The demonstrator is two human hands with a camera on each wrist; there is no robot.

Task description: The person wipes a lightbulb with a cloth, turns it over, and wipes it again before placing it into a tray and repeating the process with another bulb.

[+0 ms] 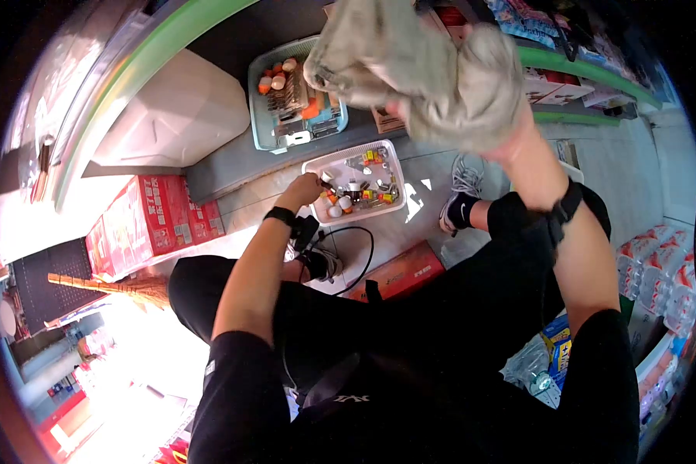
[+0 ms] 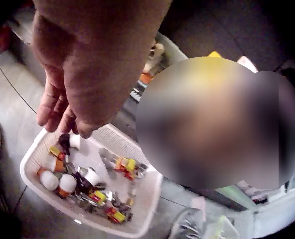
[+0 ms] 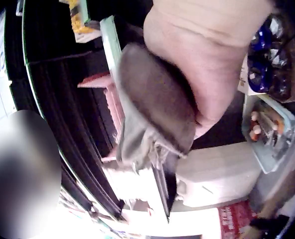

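Note:
A white perforated basket (image 1: 400, 205) stands on the floor, holding white-capped orange pieces (image 2: 67, 183), dark pieces and small yellow-red items (image 2: 116, 215). My left hand (image 1: 303, 191) is over its near-left rim; in the left wrist view the left hand (image 2: 87, 74) has its fingers pointing down beside a dark piece with a white end (image 2: 73, 141), and contact is unclear. High at the right, my right hand (image 1: 509, 143) grips a grey-beige cloth (image 1: 472, 93), blurred in the head view. The cloth (image 3: 155, 99) hangs from the right hand (image 3: 207, 74) in the right wrist view, its fingers mostly hidden.
A light-blue bin (image 1: 259, 116) with orange-white pieces and tools sits on the dark ledge behind the basket. Red boxes (image 1: 158, 220) stand at left, a red box (image 1: 402, 271) lies between the feet. Green-edged shelves (image 1: 588, 69) rise at right, with packed bottles (image 1: 657, 267) below.

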